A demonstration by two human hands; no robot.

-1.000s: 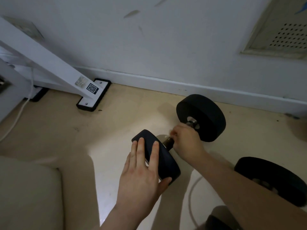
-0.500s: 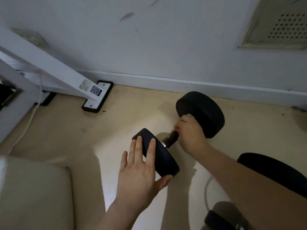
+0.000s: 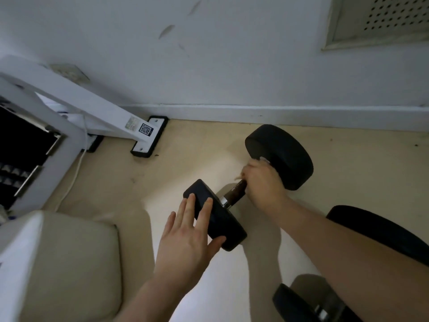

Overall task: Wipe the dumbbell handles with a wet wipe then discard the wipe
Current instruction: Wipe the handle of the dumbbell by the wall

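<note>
Black spare dumbbell (image 3: 376,228) lies beside the right hand (image 3: 262,182) gripping the handle (image 3: 235,191).

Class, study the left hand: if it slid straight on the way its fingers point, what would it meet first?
The left hand would at once meet the dumbbell's near black round head; its fingertips seem to rest on it now.
</note>
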